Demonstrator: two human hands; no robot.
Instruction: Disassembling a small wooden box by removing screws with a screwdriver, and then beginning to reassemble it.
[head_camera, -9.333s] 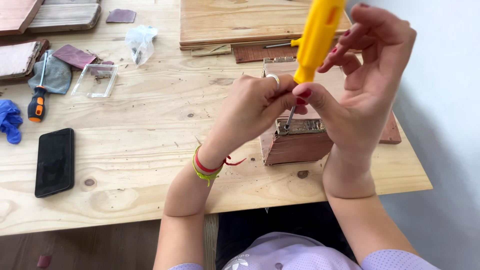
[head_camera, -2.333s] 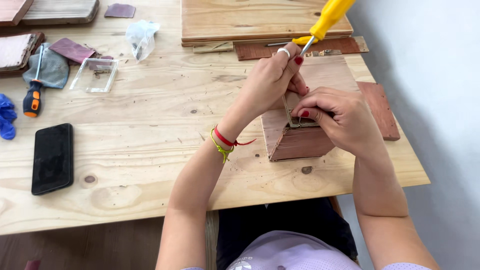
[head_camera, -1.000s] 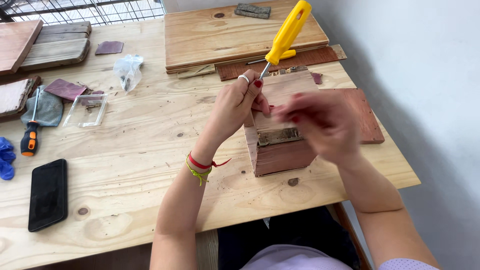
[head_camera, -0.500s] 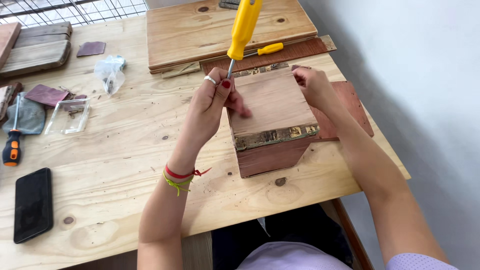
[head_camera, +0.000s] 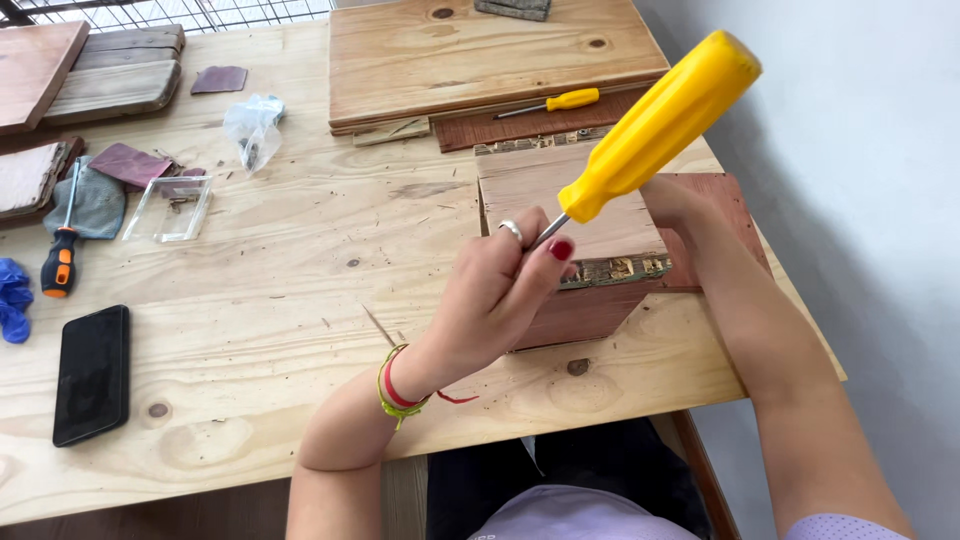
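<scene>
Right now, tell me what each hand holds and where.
Left hand pinches the yellow screwdriver by its metal shank. Right hand grips the wooden box's far side.

Bright, even daylight fills the scene, with no glare. Shadows are soft: a faint one lies on the tabletop (head_camera: 250, 330) under the left hand (head_camera: 495, 300). The yellow screwdriver (head_camera: 655, 125), close to the camera, looks slightly soft, while the rest is sharp. Straight edges bend little toward the corners.
</scene>
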